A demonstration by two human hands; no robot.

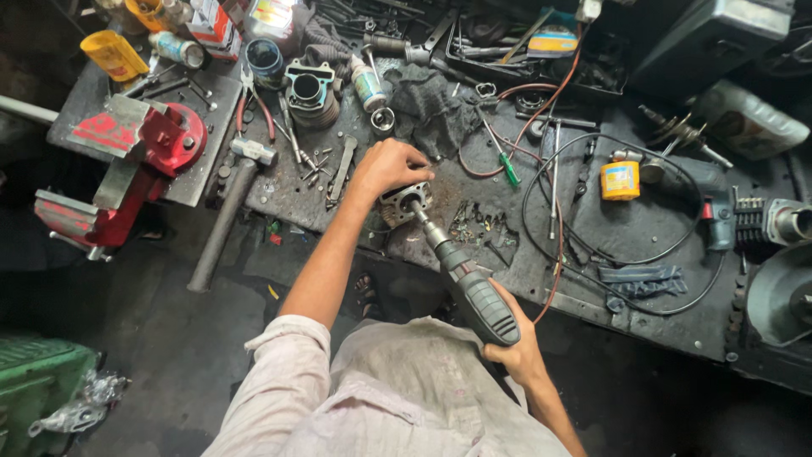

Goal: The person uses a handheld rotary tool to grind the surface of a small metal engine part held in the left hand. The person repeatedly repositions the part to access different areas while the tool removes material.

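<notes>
The left hand (387,167) clamps one finned metal cylinder part (403,203) at the greasy bench's (643,279) front edge. The right hand (514,351) grips one ribbed grey power tool (469,283), at five o'clock from it. One red vise (144,156) sits at nine o'clock.

Red vise (161,144), yellow tin (620,180), green-handled screwdriver (510,172), grey-black grinder (474,292), orange cable (554,254)

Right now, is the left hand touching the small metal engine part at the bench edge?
Touching. The head view shows the left hand gripping the top of the metal engine part, fingers curled over it.
</notes>
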